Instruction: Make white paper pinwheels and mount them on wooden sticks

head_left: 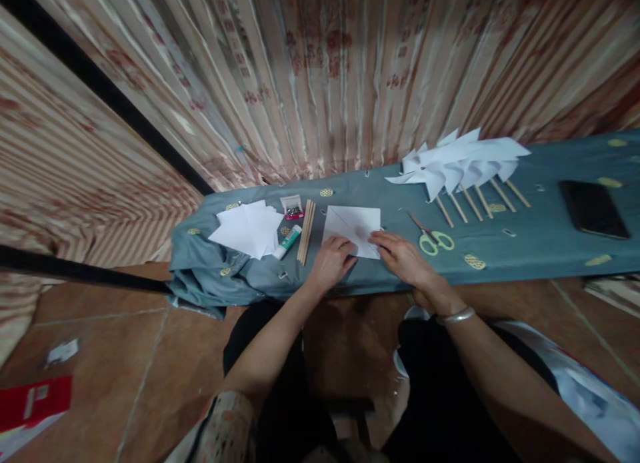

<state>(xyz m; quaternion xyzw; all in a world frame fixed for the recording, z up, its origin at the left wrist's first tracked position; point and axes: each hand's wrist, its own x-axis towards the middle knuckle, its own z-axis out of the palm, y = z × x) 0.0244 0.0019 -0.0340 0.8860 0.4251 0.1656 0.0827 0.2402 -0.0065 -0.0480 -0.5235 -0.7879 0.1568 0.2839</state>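
Paper, white, square and marked by a diagonal line, lies on the blue-green cloth-covered desk in the head view. Fingers of the bare left hand curl close together at its lower left; those of the bare right hand sit close together at its right edge. One cannot tell whether either pinches. Creasing seems in hand; the next move likely calls for aligned edges and even pressure.

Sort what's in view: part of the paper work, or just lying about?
Likely part of the job:
paper sheet
loose paper stack
wooden sticks
glue stick
small open box
scissors
paper pinwheels

Apparently just lying about:
black phone
red packet
white scrap
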